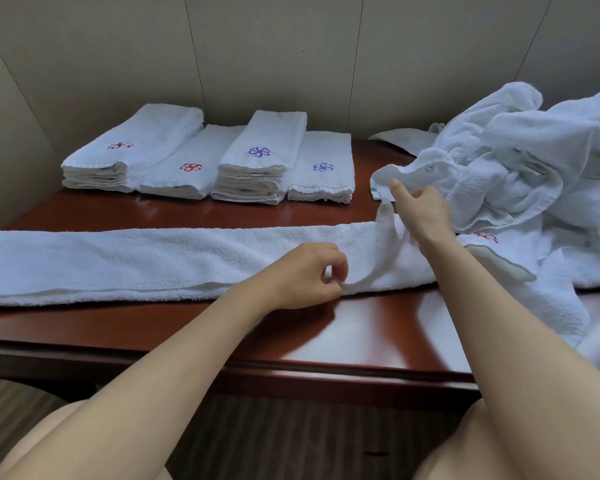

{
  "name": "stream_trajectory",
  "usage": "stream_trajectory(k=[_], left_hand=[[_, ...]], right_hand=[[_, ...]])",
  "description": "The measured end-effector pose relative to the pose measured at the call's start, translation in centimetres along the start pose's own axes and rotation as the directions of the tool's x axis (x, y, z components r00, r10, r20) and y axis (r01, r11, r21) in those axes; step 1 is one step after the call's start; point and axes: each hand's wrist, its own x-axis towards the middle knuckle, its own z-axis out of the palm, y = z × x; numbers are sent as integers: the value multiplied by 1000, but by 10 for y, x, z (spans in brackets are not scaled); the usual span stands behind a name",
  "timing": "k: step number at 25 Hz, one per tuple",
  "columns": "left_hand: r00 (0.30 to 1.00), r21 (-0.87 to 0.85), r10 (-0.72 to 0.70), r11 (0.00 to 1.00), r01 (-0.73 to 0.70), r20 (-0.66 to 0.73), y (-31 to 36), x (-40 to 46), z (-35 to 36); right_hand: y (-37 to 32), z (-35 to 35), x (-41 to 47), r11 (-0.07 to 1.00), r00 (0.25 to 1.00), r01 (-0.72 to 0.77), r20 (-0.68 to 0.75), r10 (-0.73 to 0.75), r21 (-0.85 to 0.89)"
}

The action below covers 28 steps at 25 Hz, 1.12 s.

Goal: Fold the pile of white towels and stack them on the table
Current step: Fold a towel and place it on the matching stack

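A hotel-style room used for sorting linen.

Identical white towels with embroidered flower logos sit in four folded stacks (208, 161) on a glossy reddish-brown wooden worktop (361, 327), beside a loose heap of towels (520, 161). Plain beige panelled walls (291, 46) stand behind, and striped carpet (291, 438) covers the floor.

A polished reddish-brown wooden surface (361, 327) with a rounded, moulded front edge stands pushed into a corner, its glossy top throwing back soft pale reflections of the room's light. Behind and to the left rise plain beige-grey walls (274, 57) divided by thin vertical seams into broad panels. Below the front edge lies a floor (291, 434) covered in brown-and-tan striped carpet.
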Motion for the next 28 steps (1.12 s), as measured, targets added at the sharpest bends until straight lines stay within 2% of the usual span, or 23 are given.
stream_trajectory(k=[2, 5, 6, 8, 9, 10, 12, 14, 15, 17, 19, 20, 21, 23, 24, 26, 28], left_hand=[[998, -42, -51, 998, 53, 46, 3, 3, -2], [985, -109, -148, 982, 157, 85, 4, 12, -8], [986, -103, -165, 981, 166, 17, 0, 17, -11], [961, -37, -165, 986, 161, -222, -16, 30, -12], [943, 14, -159, 985, 170, -294, -26, 36, -11], [937, 62, -169, 979, 196, -305, -35, 41, -9], [957, 148, -220, 957, 249, -187, -47, 45, -2], [970, 264, -236, 934, 241, -50, -49, 44, 4], [971, 300, -237, 925, 232, -18, -47, 43, 5], [970, 360, -245, 904, 230, -4, -45, 41, 5], [980, 397, -198, 898, 192, -25, -42, 40, 5], [990, 413, -126, 900, 143, -69, -39, 38, 6], [993, 442, -15, 895, 65, -115, -35, 36, 7], [964, 499, 216, 859, -113, -154, -30, 36, 11], [951, 501, 277, 848, -173, -141, -29, 36, 14], [949, 465, 302, 855, -228, -90, -27, 36, 17], [974, 412, 225, 890, -196, -23, -24, 34, 17]], right_hand=[[-2, 10, 6, 995, 999, 2, 36, 2, -98], [2, 13, 8, 910, 974, 63, 225, 35, -411], [3, 11, 8, 893, 963, 81, 266, 44, -442], [7, 2, 9, 903, 954, 122, 300, 7, -411], [10, -3, 9, 919, 956, 135, 294, -22, -371], [13, -7, 11, 949, 959, 128, 278, -45, -288], [22, -13, 11, 1000, 978, 19, 210, -22, 13], [28, -18, 8, 937, 992, -76, 125, 35, 342], [29, -22, 6, 894, 995, -83, 91, 48, 441], [35, -29, 4, 811, 995, -104, 56, 88, 576], [38, -35, 2, 744, 973, -225, 99, 210, 629], [38, -38, 1, 767, 964, -263, 130, 232, 586], [40, -39, 1, 841, 966, -256, 149, 210, 477], [41, -38, -1, 982, 982, -118, 167, 93, 149], [40, -37, -3, 999, 988, -31, 155, 29, 11], [39, -35, -2, 993, 987, 85, 145, -73, -80], [38, -33, -1, 993, 989, 102, 114, -93, -67]])
